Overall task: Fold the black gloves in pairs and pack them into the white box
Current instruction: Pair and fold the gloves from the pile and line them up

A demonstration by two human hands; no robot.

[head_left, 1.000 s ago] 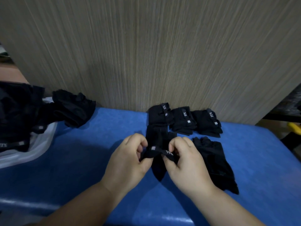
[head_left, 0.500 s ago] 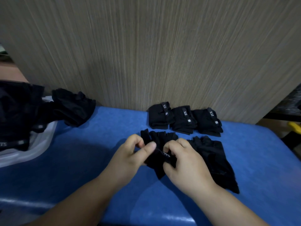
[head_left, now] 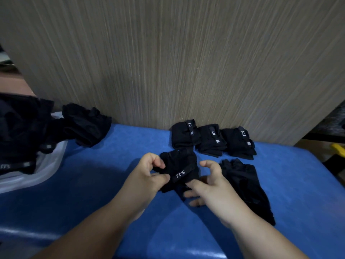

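A black glove bundle (head_left: 179, 168) with a white-lettered strap across it sits on the blue table (head_left: 112, 174), between my hands. My left hand (head_left: 147, 177) pinches its left edge between thumb and fingers. My right hand (head_left: 211, 186) holds its lower right corner, thumb on top and fingers beneath, index finger lifted. Three folded pairs (head_left: 211, 140) stand in a row by the wall. One flat unfolded glove (head_left: 244, 186) lies right of my right hand. The white box (head_left: 50, 165) is at the far left, heaped with black gloves (head_left: 18, 131).
A loose clump of black gloves (head_left: 85, 124) spills from the box onto the table. A wood-grain panel (head_left: 186, 62) closes off the back. The table's right edge drops off near a yellow object (head_left: 338, 147).
The glove that I held stretched by its strap has been rolled into a compact bundle with the strap on top. My right index finger has lifted off it.
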